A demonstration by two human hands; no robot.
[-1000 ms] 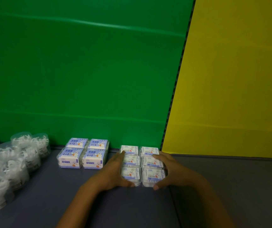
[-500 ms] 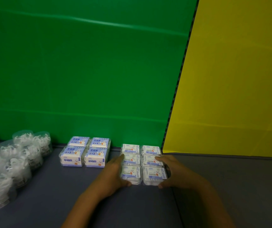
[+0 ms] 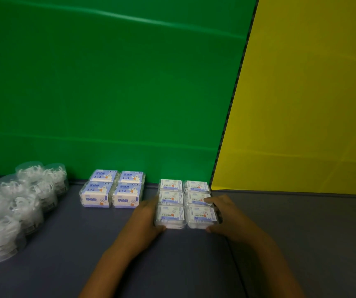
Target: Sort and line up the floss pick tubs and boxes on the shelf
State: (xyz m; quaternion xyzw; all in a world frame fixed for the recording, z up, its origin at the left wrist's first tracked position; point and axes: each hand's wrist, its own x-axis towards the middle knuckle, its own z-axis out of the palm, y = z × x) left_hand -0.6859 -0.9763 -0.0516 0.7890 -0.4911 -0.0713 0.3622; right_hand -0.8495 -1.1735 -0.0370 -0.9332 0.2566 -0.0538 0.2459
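Note:
Six small white floss pick boxes [image 3: 170,214] stand in a tight block, two wide and three deep, against the green back wall. My left hand [image 3: 144,220] presses flat on the block's left side, thumb at the front corner. My right hand [image 3: 226,216] presses the right side, with its index finger lying over the middle right box and its thumb at the front. A two-by-two group of larger blue and white boxes [image 3: 112,190] sits to the left. Several clear round tubs [image 3: 22,201] of white floss picks cluster at the far left.
The shelf floor is blue-grey [image 3: 86,250] on the left and grey [image 3: 312,233] on the right, with a seam running forward under my right arm. A green panel [image 3: 108,93] and a yellow panel [image 3: 312,104] close off the back.
Both hands stay pressed against the sides of the small-box block. The whole scene has slid slightly up in the view. The boxes have not visibly shifted relative to each other.

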